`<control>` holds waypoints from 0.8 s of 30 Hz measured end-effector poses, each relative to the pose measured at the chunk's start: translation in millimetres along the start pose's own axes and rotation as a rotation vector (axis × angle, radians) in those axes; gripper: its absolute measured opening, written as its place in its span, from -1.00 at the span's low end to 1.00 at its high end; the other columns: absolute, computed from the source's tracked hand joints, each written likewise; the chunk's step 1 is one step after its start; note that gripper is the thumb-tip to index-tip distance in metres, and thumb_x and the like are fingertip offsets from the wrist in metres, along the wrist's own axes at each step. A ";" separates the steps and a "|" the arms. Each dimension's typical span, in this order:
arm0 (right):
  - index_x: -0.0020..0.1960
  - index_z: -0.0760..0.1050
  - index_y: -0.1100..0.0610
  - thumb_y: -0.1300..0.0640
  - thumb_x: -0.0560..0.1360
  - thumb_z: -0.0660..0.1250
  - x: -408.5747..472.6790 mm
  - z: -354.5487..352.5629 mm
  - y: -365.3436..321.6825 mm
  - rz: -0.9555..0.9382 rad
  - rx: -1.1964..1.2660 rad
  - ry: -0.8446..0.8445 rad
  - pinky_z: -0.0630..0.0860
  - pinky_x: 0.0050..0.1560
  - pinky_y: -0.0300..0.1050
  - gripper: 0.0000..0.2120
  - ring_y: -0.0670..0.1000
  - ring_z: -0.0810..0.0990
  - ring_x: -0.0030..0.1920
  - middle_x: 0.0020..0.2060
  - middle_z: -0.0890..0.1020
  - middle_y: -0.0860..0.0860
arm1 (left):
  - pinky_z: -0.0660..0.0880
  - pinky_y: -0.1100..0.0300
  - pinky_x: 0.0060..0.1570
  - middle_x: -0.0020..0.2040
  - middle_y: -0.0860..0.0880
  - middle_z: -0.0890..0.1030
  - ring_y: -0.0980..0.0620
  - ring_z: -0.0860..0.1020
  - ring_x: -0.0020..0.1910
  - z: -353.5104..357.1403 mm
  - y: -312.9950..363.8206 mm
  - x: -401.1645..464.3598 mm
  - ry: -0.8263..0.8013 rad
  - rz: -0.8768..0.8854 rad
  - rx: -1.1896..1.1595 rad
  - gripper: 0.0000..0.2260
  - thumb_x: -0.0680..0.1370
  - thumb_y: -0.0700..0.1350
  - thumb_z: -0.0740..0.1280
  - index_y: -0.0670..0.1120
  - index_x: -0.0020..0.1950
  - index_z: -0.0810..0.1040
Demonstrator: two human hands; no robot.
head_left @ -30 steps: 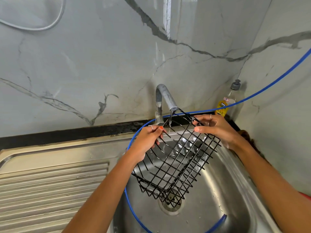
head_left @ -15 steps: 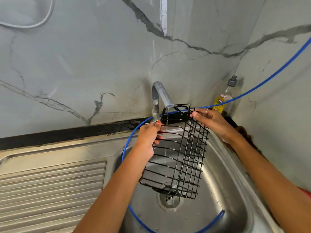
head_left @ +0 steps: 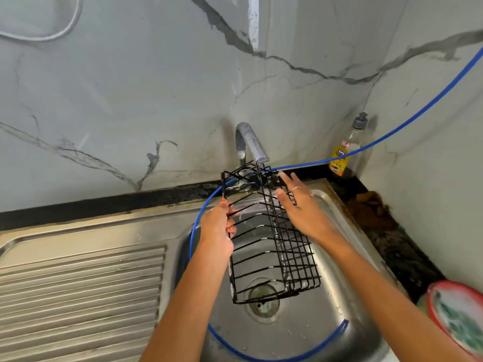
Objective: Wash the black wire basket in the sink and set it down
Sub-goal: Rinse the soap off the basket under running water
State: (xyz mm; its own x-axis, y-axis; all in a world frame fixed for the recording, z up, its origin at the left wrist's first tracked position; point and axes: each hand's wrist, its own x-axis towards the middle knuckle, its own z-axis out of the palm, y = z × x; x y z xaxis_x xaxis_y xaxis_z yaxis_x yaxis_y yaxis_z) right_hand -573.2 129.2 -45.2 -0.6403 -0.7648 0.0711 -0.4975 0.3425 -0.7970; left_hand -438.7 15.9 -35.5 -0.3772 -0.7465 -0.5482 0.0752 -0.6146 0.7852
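Note:
The black wire basket [head_left: 271, 246] hangs tilted on end over the steel sink [head_left: 337, 288], its upper end right under the tap [head_left: 251, 145]. A thin stream of water runs down through its wires. My left hand [head_left: 218, 226] grips the basket's left rim. My right hand [head_left: 300, 207] lies flat against the basket's right side, fingers spread and pointing up, not closed around the wire. The drain [head_left: 262, 299] shows below the basket's lower end.
A blue hose [head_left: 407, 118] runs from the upper right, past the tap, and loops down into the sink bowl. A soap bottle [head_left: 345, 150] stands in the back right corner. The ribbed drainboard [head_left: 78, 296] lies left. A red-rimmed plate [head_left: 460, 314] sits at right.
The basket has turned from a slanted open face to standing more on end under the tap. My right hand let go of the top rim and now rests flat on its side.

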 end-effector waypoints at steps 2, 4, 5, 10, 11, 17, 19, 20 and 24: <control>0.51 0.06 -0.15 -0.14 0.60 0.08 -3.9 2.9 -2.1 0.021 0.063 -0.023 0.03 0.47 0.00 -0.49 -0.04 0.01 0.52 0.53 0.06 -0.03 | 0.10 0.40 -0.73 -0.33 -0.04 0.43 0.21 0.20 -0.75 -5.4 1.1 -2.2 0.001 0.003 -0.074 -0.75 0.66 -0.19 0.16 -0.12 -0.21 0.43; 0.52 0.05 -0.13 -0.14 0.60 0.07 -6.7 4.1 -2.8 0.128 0.143 -0.056 0.13 0.43 -0.02 -0.48 -0.01 0.14 0.50 0.51 0.17 -0.02 | 0.07 0.40 -0.73 -0.35 -0.05 0.43 0.20 0.19 -0.76 -12.2 0.7 -3.5 0.001 0.007 -0.116 -0.76 0.66 -0.22 0.15 -0.13 -0.21 0.43; 0.52 0.07 -0.11 -0.15 0.60 0.06 -8.6 4.3 -3.8 0.192 0.191 -0.072 0.19 0.39 -0.01 -0.49 0.01 0.20 0.47 0.49 0.22 -0.01 | 0.07 0.39 -0.73 -0.38 -0.05 0.45 0.21 0.19 -0.75 -15.7 0.0 -4.0 -0.005 0.006 -0.133 -0.76 0.66 -0.22 0.15 -0.14 -0.20 0.43; 0.44 0.22 -0.10 -0.13 0.61 0.08 -18.5 5.5 -9.3 0.386 0.367 -0.114 0.32 0.27 0.08 -0.58 0.11 0.31 0.40 0.46 0.27 0.02 | 0.08 0.39 -0.74 -0.55 0.02 0.47 0.21 0.19 -0.74 -31.9 -4.6 -6.6 -0.036 0.001 -0.168 -0.80 0.65 -0.22 0.17 -0.16 -0.17 0.45; 0.41 0.25 -0.11 -0.11 0.61 0.10 -19.6 5.0 -10.7 0.403 0.394 -0.101 0.33 0.26 0.09 -0.61 0.11 0.34 0.36 0.45 0.29 0.03 | 0.08 0.39 -0.74 -0.50 -0.01 0.47 0.21 0.19 -0.74 -34.8 -5.1 -7.5 -0.042 -0.005 -0.173 -0.80 0.65 -0.21 0.17 -0.17 -0.16 0.45; 0.21 0.45 0.00 0.10 0.57 0.26 -19.9 -3.0 -21.3 0.334 0.393 -0.012 0.57 -0.24 -0.19 -0.78 -0.03 0.54 0.02 0.10 0.56 0.09 | 0.07 0.40 -0.75 -0.48 -0.02 0.44 0.21 0.17 -0.75 -50.9 -13.5 -3.0 -0.073 -0.027 -0.192 -0.77 0.66 -0.19 0.14 -0.15 -0.19 0.40; 0.21 0.43 0.06 0.15 0.57 0.27 -22.4 -6.9 -27.7 0.305 0.387 -0.012 0.59 -0.22 -0.15 -0.78 -0.10 0.55 -0.08 0.03 0.58 0.01 | 0.08 0.40 -0.74 -0.54 0.02 0.45 0.22 0.20 -0.73 -52.4 -13.8 -6.4 -0.054 -0.012 -0.142 -0.77 0.66 -0.17 0.16 -0.13 -0.19 0.41; 0.21 0.42 0.08 0.16 0.57 0.27 -23.5 -7.2 -30.0 0.293 0.377 -0.013 0.58 -0.20 -0.12 -0.78 -0.10 0.55 -0.13 0.01 0.58 -0.01 | 0.10 0.39 -0.73 -0.50 0.02 0.46 0.22 0.22 -0.73 -52.7 -13.3 -7.8 -0.038 -0.005 -0.116 -0.77 0.66 -0.16 0.17 -0.12 -0.19 0.42; 0.20 0.39 0.10 0.16 0.57 0.26 -33.4 -7.8 -39.0 0.258 0.336 0.033 0.51 -0.30 -0.13 -0.79 -0.05 0.53 -0.25 0.05 0.58 0.09 | 0.09 0.40 -0.73 -0.34 0.00 0.38 0.22 0.24 -0.74 -51.0 -6.4 -18.1 -0.040 -0.019 -0.061 -0.76 0.67 -0.12 0.16 -0.10 -0.20 0.41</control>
State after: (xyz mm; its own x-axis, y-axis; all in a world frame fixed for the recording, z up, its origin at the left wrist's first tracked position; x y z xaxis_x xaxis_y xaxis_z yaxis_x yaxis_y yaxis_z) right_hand -536.9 145.6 -11.8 -0.7403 -0.6571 -0.1417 -0.1030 0.3191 -0.9421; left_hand -385.3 20.3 -45.3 -0.4160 -0.7245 -0.5497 0.1234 -0.6438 0.7552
